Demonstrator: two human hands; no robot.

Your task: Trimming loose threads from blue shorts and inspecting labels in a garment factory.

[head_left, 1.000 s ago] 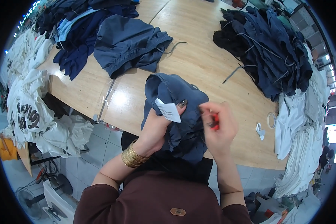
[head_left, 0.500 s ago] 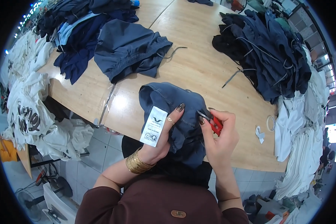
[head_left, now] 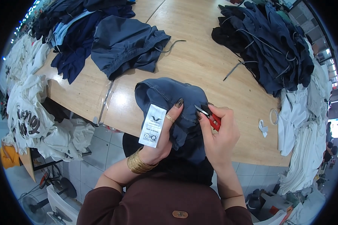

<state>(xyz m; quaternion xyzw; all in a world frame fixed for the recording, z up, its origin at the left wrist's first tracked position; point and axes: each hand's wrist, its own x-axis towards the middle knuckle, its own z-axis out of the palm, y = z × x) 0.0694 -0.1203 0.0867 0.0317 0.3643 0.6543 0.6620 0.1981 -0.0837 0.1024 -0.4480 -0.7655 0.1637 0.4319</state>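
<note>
Fingers of left hand (head_left: 162,140) grip bunched navy garment (head_left: 169,98); right hand (head_left: 218,135) pinches red snips (head_left: 213,120).

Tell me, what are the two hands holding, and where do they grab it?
The left hand holds the dark blue garment bunched up near its white label. The right hand grips small red-handled snips by the handle, blades at the fabric.

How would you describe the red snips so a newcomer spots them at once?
Start at the wooden table's near edge, where both hands hold a dark blue garment. The red snips sit in the right hand, the only red tool among blue and white cloth.
</note>
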